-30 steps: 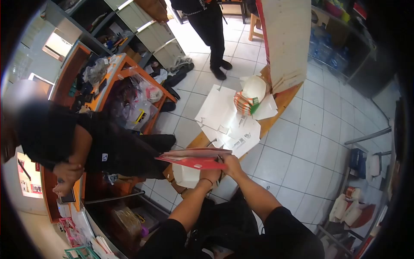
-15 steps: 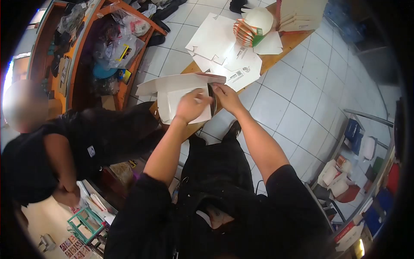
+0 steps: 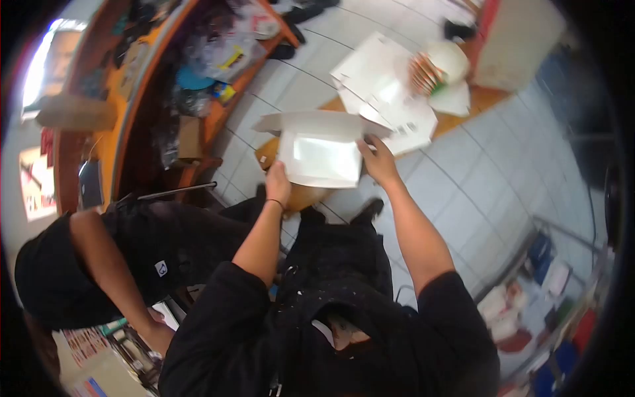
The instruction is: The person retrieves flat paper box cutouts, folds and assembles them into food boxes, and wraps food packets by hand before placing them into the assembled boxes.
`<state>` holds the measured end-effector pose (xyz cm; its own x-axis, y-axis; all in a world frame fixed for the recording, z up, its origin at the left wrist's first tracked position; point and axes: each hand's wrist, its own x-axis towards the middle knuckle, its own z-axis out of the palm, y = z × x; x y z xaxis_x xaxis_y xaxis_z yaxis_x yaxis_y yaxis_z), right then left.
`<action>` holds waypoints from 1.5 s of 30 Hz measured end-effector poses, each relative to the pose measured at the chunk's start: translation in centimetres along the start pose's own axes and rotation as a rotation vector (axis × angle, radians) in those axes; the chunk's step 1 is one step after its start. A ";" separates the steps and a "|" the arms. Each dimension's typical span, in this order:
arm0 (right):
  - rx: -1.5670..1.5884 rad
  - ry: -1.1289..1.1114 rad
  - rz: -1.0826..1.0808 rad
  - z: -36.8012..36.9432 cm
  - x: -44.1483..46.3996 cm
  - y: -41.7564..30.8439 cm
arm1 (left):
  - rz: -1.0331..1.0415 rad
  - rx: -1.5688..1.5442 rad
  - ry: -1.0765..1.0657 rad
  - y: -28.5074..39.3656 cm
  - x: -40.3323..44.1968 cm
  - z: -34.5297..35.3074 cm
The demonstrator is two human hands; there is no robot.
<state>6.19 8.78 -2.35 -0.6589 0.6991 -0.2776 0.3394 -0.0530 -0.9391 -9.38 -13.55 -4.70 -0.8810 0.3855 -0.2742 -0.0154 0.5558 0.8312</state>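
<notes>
A white cardboard box stands open over the near end of the wooden bench, its back panel and side flaps raised. My left hand is closed on the box's left wall. At the right side, my right hand grips the wall near the back corner, thumb toward the inside. Flat white cardboard sheets with printed marks lie on the bench just beyond the box. On top of them rests a nested stack of orange-and-white cartons, blurred here.
The wooden bench runs diagonally toward the upper right. Orange shelving with plastic bags stands at the left. Another person in black leans over items at the lower left. A metal rack with goods is on the right.
My left hand has gone from inside the box to its left wall. The box now faces me more squarely. My view has shifted, and the other person's arm has moved.
</notes>
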 end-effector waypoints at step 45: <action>-0.630 -0.639 0.306 -8.7 4.2 11.0 | -0.511 0.052 0.184 -8.8 -11.5 -4.6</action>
<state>12.95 17.33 -12.05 -0.6603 0.1858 -0.7276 0.7354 0.3560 -0.5765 -1.32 -26.22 -6.65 -0.8359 -0.0757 -0.5436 -0.4437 0.6762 0.5881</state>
